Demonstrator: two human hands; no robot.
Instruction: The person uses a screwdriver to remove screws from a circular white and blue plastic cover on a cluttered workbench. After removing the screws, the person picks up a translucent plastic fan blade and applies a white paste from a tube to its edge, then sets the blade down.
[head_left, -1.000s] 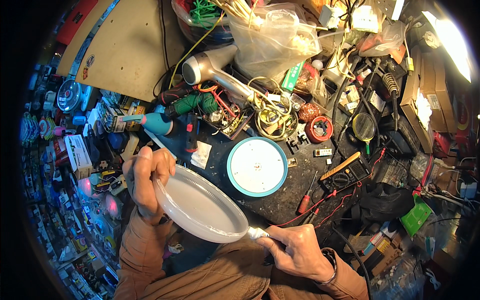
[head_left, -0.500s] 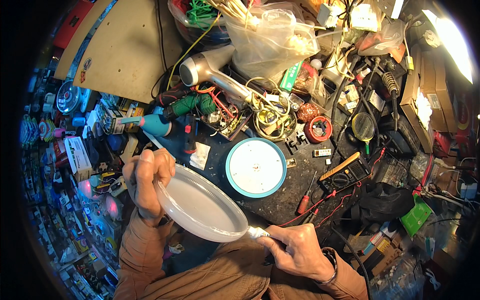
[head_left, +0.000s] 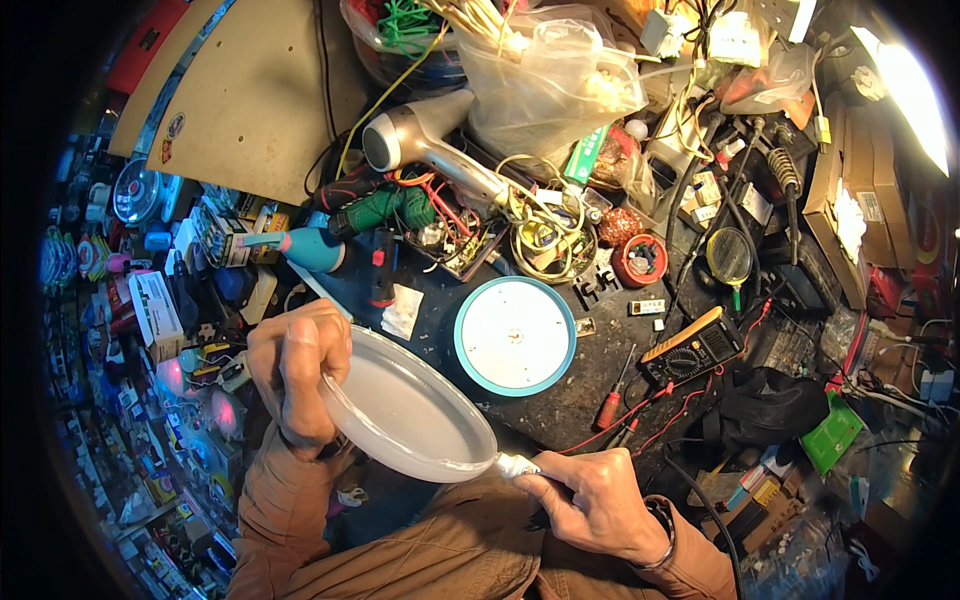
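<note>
My left hand (head_left: 298, 375) grips the left edge of a round, translucent white lamp cover (head_left: 415, 415), thumb up and fingers curled round the rim. The cover is tilted above my lap, its hollow side showing. My right hand (head_left: 598, 508) is closed round a small white squeeze tube (head_left: 517, 467), most of which is hidden by the fingers. The tube's tip is at the cover's lower right rim; a shiny line runs along that rim near it. Beyond the cover, a round white disc with a blue rim (head_left: 515, 337) lies flat on the dark workbench (head_left: 540, 415).
Right of the disc lie a red screwdriver (head_left: 611, 400), a yellow-and-black multimeter (head_left: 690, 350) with red leads and a red round tub (head_left: 641, 260). A hair dryer (head_left: 430, 145), tangled wires and plastic bags crowd the back. A blue spray bottle (head_left: 312, 248) stands at left.
The cover has turned slightly in my left hand, its tilt a little different. My right hand and the tube stay almost in place at the rim.
</note>
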